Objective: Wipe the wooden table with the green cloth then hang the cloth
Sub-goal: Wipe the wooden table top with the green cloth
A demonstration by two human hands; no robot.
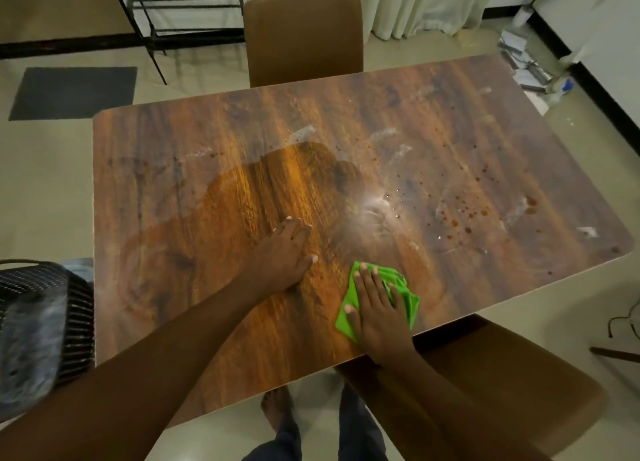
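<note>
The wooden table [242, 156] fills the middle of the view. Its right half carries brown spots and white smears, and a wiped patch shines in the centre. A crumpled green cloth [407, 296] lies near the table's front edge. My right hand [377, 308] presses flat on the cloth, fingers spread over it. My left hand [285, 253] rests flat on the bare wood to the left of the cloth, holding nothing.
A brown chair [304, 35] stands at the far side of the table and another brown chair [502, 384] at the near right. A black mesh basket [41, 322] sits at the left. A black metal rack [183, 14] stands at the back, papers [530, 69] on the floor right.
</note>
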